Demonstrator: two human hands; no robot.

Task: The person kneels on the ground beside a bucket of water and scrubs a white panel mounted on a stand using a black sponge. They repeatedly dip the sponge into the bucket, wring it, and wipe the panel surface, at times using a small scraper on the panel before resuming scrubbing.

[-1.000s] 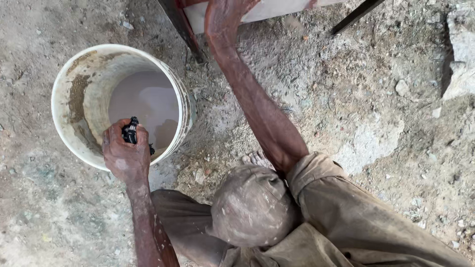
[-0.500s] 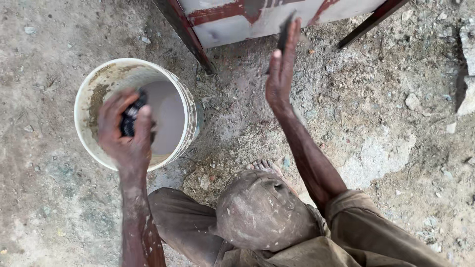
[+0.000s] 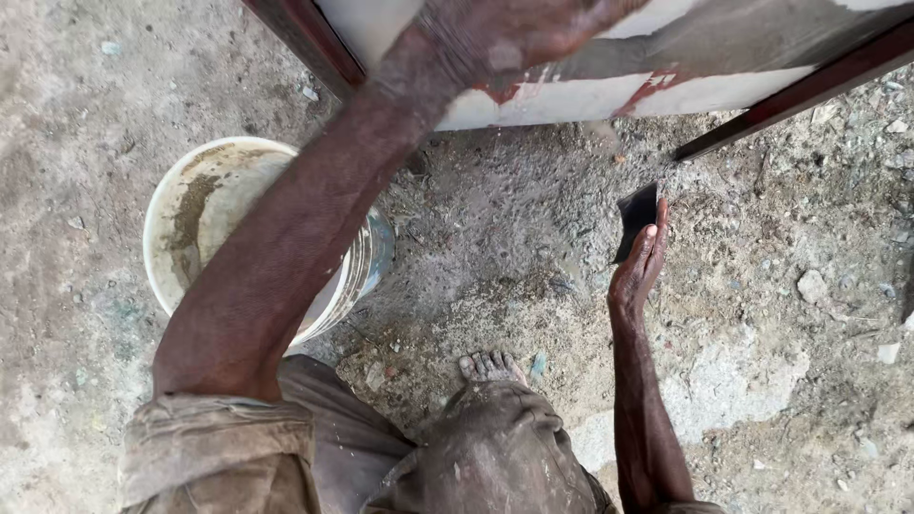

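My left hand [image 3: 514, 29] is stretched up across the view and lies blurred against a white panel [image 3: 724, 90] with a dark red frame and grey smears. What sits under its fingers is hidden. My left forearm crosses over a white bucket [image 3: 181, 219] with muddy walls. Lower on the right, my right hand [image 3: 636, 271] pinches a small flat dark sheet [image 3: 638, 211] by its lower edge, just above the gritty ground below the panel.
My bare foot [image 3: 490, 366] and bent knee [image 3: 495, 447] in dusty trousers fill the lower middle. Rough ground with small stones [image 3: 811, 286] and a pale concrete patch [image 3: 733, 395] spreads to the right. The panel's dark frame bar [image 3: 800, 95] slants at top right.
My left hand has come out of the bucket and swung up onto the panel. My right hand has dropped from the panel towards the ground with the dark sheet.
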